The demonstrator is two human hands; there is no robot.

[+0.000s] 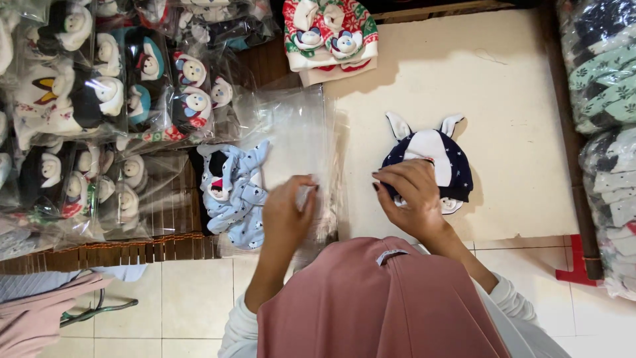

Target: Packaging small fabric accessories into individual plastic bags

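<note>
Person stands over a cream surface point(503, 86), head covered by a pink scarf point(377, 305). Landmark: the navy hat point(430, 162), dark blue with small stars, white front panel and two white ears, lying flat on the surface.

Right hand point(412, 199) rests on the lower left edge of the navy hat, fingers curled over its brim, pinching or pressing it; cannot tell which. Left hand point(286, 212) is left of the navy hat, fingers bent, thumb and fingertips closed on the lower edge of a clear bag point(291, 132). The clear bag lies flat just left of the navy hat, at the surface's left edge.

Left of the clear bag, farther from the navy hat, is a pile of light blue hats point(233, 195), partly under the plastic. Farther left again, stacks of bagged hats point(99, 99) with round white faces fill the corner.

Above and left of the navy hat sits a red, green and white hat stack point(330, 36). Well right of the navy hat, past the surface edge, are bagged clothes point(606, 79) in dark and mint. Tile floor point(192, 298) shows below.
</note>
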